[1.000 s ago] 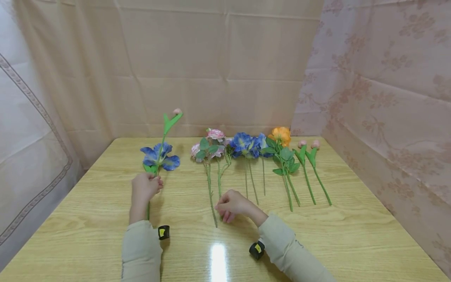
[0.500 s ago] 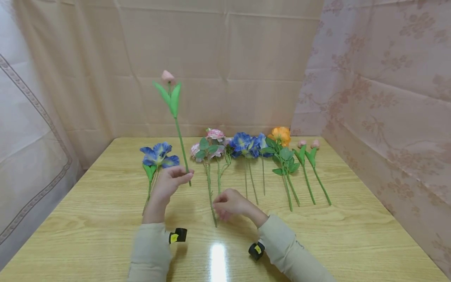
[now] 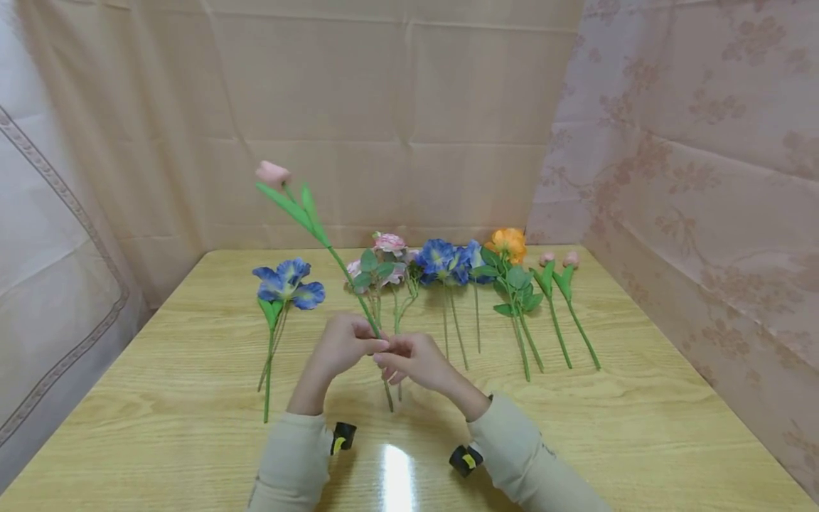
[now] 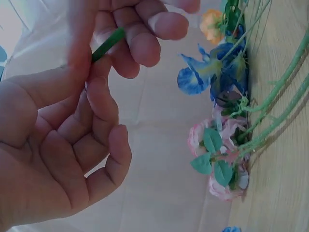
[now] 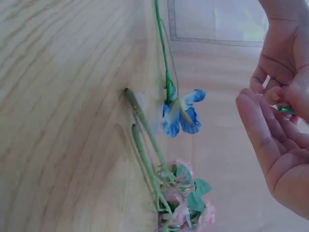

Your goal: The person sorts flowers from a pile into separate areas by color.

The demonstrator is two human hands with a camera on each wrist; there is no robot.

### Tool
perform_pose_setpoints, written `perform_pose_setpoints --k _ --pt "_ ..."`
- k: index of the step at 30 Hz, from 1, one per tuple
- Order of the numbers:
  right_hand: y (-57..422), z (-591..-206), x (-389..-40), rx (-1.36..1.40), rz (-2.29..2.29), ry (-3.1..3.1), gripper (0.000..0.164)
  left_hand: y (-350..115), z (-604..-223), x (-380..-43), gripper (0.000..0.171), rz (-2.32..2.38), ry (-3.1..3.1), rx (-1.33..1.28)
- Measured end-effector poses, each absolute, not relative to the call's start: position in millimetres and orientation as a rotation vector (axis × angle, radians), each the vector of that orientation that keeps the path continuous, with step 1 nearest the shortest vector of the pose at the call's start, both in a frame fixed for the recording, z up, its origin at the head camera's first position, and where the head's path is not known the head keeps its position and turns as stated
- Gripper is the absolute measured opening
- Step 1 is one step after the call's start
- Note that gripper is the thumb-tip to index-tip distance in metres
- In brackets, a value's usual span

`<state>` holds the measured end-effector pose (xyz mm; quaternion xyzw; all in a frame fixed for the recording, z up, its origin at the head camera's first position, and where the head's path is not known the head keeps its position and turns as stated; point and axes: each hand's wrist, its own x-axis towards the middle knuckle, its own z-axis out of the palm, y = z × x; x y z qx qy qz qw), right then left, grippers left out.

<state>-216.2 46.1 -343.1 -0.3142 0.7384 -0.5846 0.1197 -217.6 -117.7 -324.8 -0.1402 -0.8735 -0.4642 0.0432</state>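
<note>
A pink tulip (image 3: 274, 173) with green leaves is held up over the table, its stem leaning left. My left hand (image 3: 345, 348) pinches the lower stem between thumb and fingers. At the stem's bottom, my right hand (image 3: 416, 359) meets the left fingertips, with its thumb and index finger around the stem. In the left wrist view the green stem end (image 4: 108, 44) pokes out across the right fingers. Below the hands lie pink flowers (image 3: 390, 244) with long stems. A blue iris (image 3: 289, 283) and a green-leaved stem (image 3: 271, 313) lie crossed at the left.
Along the back of the wooden table (image 3: 192, 398) lie blue irises (image 3: 438, 257), an orange flower (image 3: 508, 245) with leafy stems, and two pink tulips (image 3: 571, 260) at the right. Cloth curtains (image 3: 307, 85) stand behind and on both sides.
My left hand has lifted the tulip off the iris at the left and carried it right to my right hand. The right hand has stayed nearly in place, its fingers now at the stem.
</note>
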Motion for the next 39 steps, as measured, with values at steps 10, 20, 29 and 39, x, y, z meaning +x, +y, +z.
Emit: perform_pose_setpoints --k 10,20,29,39 --pt "51.9 -358.6 -221.3 -0.815 -1.928 2.2 0.027 -108.4 -323.4 -217.1 0.024 -1.285 -2.724 -0.631" --pt "62.8 -353.1 -228.7 -0.819 -1.938 2.172 0.028 -101.1 -326.8 -214.9 0.024 -1.202 -2.852 -0.759" --pt "69.4 -353.1 -229.1 -0.717 -2.005 2.258 0.015 -94.5 -334.6 -214.3 0.027 -1.24 -2.895 -0.84" --pt "112.6 -348.2 -244.8 -0.548 -1.884 2.617 0.011 -105.7 -339.0 -209.5 0.024 -1.188 -3.025 -0.927"
